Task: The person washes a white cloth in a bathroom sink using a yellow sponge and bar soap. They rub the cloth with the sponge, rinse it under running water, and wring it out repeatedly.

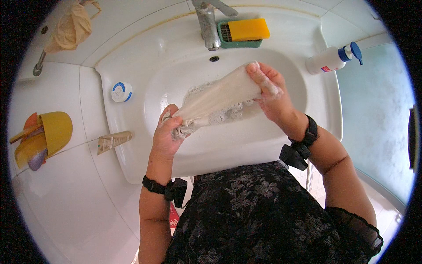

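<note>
A wet, off-white cloth (224, 92) is stretched slantwise over the basin of a white ceramic washbasin (230, 148). Its bunched lower end is gripped in my left hand (169, 132), with the thumb on top. At the upper right, my right hand (268, 85) pinches the other end between thumb and fingers, and suds cling to the skin. Below the cloth lies soapy water with bubbles (226, 115). A chrome faucet (208, 29) stands behind the basin, beside a green soap dish (242, 43) that bears a yellow bar of soap (249, 29).
A white pump bottle (326, 61) with a blue top is on the right rim. On the left are a round white container (122, 92) and a squeeze tube (114, 142). A yellow holder (57, 132) and a beige bag (71, 28) hang on the tiled wall.
</note>
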Motion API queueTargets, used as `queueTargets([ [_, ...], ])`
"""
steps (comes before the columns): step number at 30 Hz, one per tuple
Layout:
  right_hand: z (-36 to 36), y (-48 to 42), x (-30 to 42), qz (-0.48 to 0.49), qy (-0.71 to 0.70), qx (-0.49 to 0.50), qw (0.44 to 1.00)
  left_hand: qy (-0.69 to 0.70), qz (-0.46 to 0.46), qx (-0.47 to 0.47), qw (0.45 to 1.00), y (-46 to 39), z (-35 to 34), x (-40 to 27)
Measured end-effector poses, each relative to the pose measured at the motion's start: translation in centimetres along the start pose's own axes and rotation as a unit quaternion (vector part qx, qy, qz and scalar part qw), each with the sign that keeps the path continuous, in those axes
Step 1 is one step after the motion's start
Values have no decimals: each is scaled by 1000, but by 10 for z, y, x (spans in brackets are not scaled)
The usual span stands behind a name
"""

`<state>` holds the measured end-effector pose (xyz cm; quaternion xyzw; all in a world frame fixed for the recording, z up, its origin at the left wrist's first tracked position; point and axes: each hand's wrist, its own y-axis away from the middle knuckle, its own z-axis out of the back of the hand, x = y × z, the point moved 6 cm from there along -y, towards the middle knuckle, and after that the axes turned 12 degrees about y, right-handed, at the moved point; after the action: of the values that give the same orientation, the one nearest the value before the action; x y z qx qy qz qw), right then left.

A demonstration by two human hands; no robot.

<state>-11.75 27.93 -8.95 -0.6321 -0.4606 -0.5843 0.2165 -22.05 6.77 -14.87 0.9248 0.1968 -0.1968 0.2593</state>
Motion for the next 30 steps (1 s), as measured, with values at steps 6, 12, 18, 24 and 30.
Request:
queueTargets([
  [6, 20, 11, 49, 129, 94, -102, 982, 78, -18, 13, 997, 1, 14, -7],
  [12, 3, 13, 51, 93, 324, 45, 940, 150, 12, -43, 988, 8, -3, 5],
  [18, -32, 14, 24, 95, 343, 105, 929, 121, 53, 55, 990, 2, -52, 23],
  [24, -41, 8, 15, 16, 300, 122, 946, -14, 15, 10, 1000, 4, -50, 20],
  [30, -17, 9, 16, 9, 142, 102, 985, -199, -6, -55, 978, 11, -11, -7],
])
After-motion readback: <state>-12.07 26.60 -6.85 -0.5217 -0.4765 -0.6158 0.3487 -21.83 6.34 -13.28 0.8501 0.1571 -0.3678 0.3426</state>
